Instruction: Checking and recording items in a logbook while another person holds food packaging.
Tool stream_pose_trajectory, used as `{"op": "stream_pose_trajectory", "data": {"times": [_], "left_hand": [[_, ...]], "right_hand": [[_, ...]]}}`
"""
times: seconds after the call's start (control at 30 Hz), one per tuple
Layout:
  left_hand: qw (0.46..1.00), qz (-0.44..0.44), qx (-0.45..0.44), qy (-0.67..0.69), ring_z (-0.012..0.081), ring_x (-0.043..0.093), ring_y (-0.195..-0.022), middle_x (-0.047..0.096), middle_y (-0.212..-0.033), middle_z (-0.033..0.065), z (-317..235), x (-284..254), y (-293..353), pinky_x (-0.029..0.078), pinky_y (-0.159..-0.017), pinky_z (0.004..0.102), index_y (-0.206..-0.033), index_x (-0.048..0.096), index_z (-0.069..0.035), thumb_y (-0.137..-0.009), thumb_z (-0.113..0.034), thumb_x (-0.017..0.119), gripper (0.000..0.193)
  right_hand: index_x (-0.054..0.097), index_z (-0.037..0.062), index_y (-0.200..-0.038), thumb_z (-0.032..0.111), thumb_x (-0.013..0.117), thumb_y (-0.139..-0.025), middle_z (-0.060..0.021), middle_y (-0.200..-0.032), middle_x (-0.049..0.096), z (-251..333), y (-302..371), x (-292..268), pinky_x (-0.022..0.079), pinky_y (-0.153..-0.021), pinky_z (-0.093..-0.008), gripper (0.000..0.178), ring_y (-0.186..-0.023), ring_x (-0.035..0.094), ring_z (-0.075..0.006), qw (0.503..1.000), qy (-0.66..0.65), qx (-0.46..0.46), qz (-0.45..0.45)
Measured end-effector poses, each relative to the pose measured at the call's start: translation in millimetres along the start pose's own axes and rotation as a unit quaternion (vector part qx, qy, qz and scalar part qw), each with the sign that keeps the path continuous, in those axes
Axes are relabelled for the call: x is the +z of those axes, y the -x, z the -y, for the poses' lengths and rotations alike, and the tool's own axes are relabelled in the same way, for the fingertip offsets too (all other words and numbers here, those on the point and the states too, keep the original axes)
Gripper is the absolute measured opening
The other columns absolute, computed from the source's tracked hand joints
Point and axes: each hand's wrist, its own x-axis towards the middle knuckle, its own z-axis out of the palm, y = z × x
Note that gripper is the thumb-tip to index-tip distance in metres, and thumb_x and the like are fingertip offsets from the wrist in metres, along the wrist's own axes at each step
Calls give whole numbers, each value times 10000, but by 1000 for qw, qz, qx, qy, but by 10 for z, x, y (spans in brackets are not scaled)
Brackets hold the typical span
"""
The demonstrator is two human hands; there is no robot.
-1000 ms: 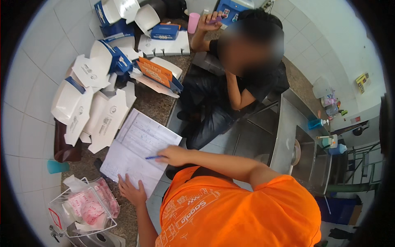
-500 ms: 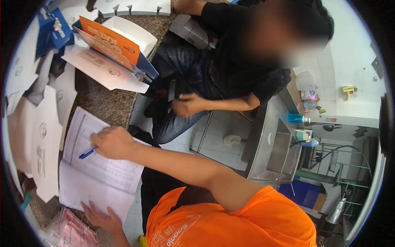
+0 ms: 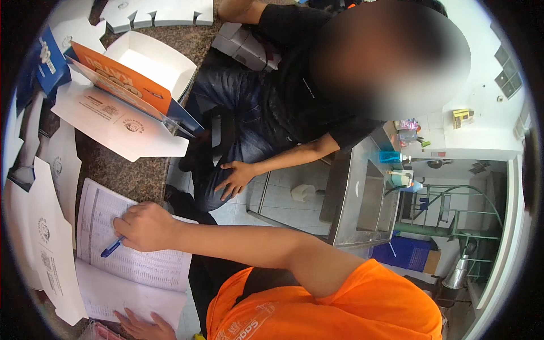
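Note:
A ruled notebook [image 3: 133, 292] lies spread on the speckled stone counter, its pages covered with printed columns and handwriting. My right hand [image 3: 146, 228] rests on the upper page, closed around a blue pen [image 3: 112, 247] that slants down toward the middle fold. Down at the lower edge, my left hand [image 3: 144, 326] lies flat on the other page, fingers apart. Part of it is cut off by the frame. Left of the notebook, white unfolded cardboard boxes [image 3: 51, 243] sit close to its edge. Beyond it stands an orange and blue printed carton [image 3: 122, 73] with a white flap.
A white open tray [image 3: 156, 59] and stacked flat cartons [image 3: 153, 12] stand farther along the counter [image 3: 116, 161]. Another person [image 3: 283, 96] in black sits beside it, a hand [image 3: 235, 180] on the knee. To the right are a metal sink [image 3: 371, 195] and a green metal frame [image 3: 453, 212].
The view has shifted, so the notebook and cartons appear farther left and the notebook lower. The other person's hand now spreads over the knee. My right hand still holds the pen on the page.

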Motion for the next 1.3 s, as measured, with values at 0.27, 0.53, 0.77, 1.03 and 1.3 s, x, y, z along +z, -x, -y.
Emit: {"op": "stream_pose_trajectory", "data": {"times": [0.27,0.53,0.77,1.03,1.3], "left_hand": [[997,46,-62,-4,522,447,-1431,395,-1628,347,-81,-54,11,359,-1136,614,-1558,479,-34,-1047,-667,467,814],[998,44,-47,-15,529,476,-1402,402,-1624,348,-105,-87,-28,380,-1127,608,-1559,464,-5,-1051,-660,462,829],[999,23,-27,-15,520,469,-1409,393,-1635,346,-54,-32,16,362,-1140,611,-1584,446,-22,-1060,-638,466,808],[1000,4,-21,-5,500,385,-1511,348,-1689,295,-10,-37,58,298,-1212,637,-1607,422,-18,-1089,-532,459,730],[998,8,-65,-2,475,364,-1520,327,-1728,218,-38,67,66,311,-1172,652,-1586,453,-15,-1024,-564,528,790]], "right_hand": [[654,43,-958,251,778,-790,-89,-700,639,-15,10,-4,566,-627,-432,295,-673,678,-307,1000,-8,-3,12],[677,37,-986,252,791,-768,-97,-725,668,-24,14,-23,570,-634,-430,326,-688,687,-303,1000,-10,-7,17],[675,28,-975,237,787,-771,-98,-696,654,-11,1,2,569,-629,-432,312,-664,682,-306,1000,-8,-16,-7],[663,40,-1017,289,788,-773,-109,-739,680,15,-7,15,585,-680,-460,370,-725,709,-340,1000,7,0,27],[657,70,-1011,293,748,-847,-133,-726,682,-18,-20,-46,583,-658,-487,292,-726,720,-351,996,55,9,62]]}}
